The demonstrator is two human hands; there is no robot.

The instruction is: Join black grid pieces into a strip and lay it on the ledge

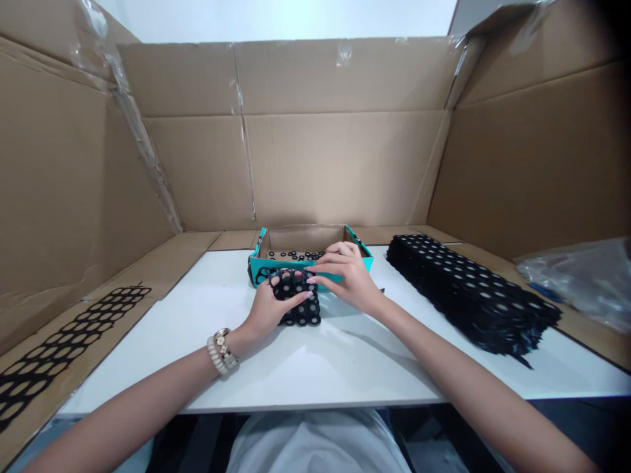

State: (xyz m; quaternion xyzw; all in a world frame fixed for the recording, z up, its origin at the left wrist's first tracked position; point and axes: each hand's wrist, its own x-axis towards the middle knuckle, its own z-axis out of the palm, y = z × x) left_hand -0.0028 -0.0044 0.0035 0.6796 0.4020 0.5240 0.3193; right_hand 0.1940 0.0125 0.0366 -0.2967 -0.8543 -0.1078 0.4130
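My left hand (270, 307) holds a small black sheet with round holes and rings (300, 305), its thumb lying across the front. My right hand (346, 270) is at the sheet's upper right edge, thumb and fingertips close together; whether a ring is between them is too small to tell. Just behind the hands stands an open teal box (365, 261) with a brown inside. Several small black rings (296, 255) lie in it. The sheet overlaps the box's front wall in view.
A tall stack of black perforated sheets (468, 282) lies on the white table (197, 341) at right. Beyond it is a clear plastic bag (582, 282). A black lattice strip (64, 348) rests on cardboard at left. Cardboard walls (340, 164) surround the table's back and sides.
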